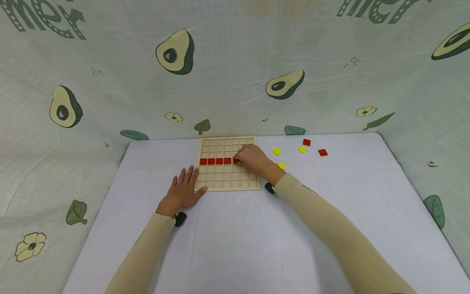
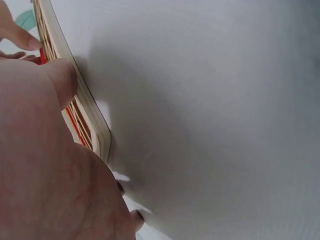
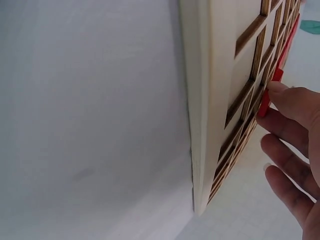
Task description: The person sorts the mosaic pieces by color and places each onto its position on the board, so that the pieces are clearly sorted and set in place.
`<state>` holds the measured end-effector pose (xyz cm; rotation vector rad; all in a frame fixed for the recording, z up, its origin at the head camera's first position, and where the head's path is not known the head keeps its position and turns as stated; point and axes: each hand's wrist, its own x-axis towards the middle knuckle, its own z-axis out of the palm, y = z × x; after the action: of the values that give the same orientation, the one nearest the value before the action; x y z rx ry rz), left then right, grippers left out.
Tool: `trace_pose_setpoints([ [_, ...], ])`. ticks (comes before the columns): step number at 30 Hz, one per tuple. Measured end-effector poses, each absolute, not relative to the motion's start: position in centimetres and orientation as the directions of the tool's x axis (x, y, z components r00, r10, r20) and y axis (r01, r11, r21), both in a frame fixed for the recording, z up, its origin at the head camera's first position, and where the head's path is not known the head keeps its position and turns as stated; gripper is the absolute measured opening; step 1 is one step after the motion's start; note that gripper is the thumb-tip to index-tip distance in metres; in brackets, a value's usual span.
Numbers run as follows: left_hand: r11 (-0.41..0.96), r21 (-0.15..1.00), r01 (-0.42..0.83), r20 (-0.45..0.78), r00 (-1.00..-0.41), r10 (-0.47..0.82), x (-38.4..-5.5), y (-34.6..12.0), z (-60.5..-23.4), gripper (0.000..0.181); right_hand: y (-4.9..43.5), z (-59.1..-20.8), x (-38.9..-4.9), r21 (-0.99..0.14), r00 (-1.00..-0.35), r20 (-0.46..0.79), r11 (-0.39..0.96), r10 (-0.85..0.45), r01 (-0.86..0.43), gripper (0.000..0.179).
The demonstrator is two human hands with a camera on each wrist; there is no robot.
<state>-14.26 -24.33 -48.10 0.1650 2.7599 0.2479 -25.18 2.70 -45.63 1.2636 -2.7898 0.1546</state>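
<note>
A square wooden grid board [image 1: 227, 185] lies on the white table, its recessed cells in rows. Red square tiles [image 1: 219, 161] fill the left part of one middle row. My right hand [image 1: 255, 157] is over the board and pinches another red tile [image 3: 270, 92] between thumb and index finger, tilted at the cell right of that row. My left hand [image 1: 183, 190] lies with fingers spread at the board's left edge, its thumb [image 2: 64, 80] on the near left corner of the frame.
To the right of the board lie several loose tiles: yellow ones [image 1: 277, 151], one of them partly behind the right wrist, and two red ones [image 1: 322, 152]. A cloth with avocado prints [image 1: 235, 102] hangs behind the table [image 1: 235, 241] and along its sides.
</note>
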Motion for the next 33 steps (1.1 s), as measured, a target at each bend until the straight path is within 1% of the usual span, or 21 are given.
trace_pose_setpoints([
  [9,0.973,0.211,0.093,-0.321,-0.934,0.159,-14.5,-24.3,-48.4,0.087,2.6,-45.7,-25.4,-0.023,-0.674,0.100,0.676,-0.732,-0.737,0.012],
  [16,0.972,0.216,0.089,-0.343,-0.926,0.161,-14.3,-23.8,-47.5,0.086,2.7,-45.6,-25.4,-0.037,-0.690,0.079,0.690,-0.720,-0.723,0.013],
  [22,0.977,0.195,0.081,-0.356,-0.923,0.148,-14.1,-23.2,-46.8,0.083,3.0,-45.7,-25.3,-0.046,-0.697,0.070,0.695,-0.714,-0.717,0.017],
  [27,0.978,0.194,0.074,-0.362,-0.921,0.141,-13.9,-23.1,-46.6,0.084,4.3,-45.7,-24.9,-0.067,-0.687,0.126,0.685,-0.716,-0.726,0.017],
  [31,0.980,0.183,0.072,-0.365,-0.921,0.136,-13.8,-23.4,-46.7,0.084,6.4,-45.5,-24.5,-0.067,-0.678,0.181,0.679,-0.712,-0.731,0.026],
  [33,0.982,0.175,0.071,-0.367,-0.921,0.132,-13.8,-23.5,-46.8,0.084,7.6,-45.3,-24.3,-0.070,-0.684,0.196,0.686,-0.702,-0.724,0.029],
])
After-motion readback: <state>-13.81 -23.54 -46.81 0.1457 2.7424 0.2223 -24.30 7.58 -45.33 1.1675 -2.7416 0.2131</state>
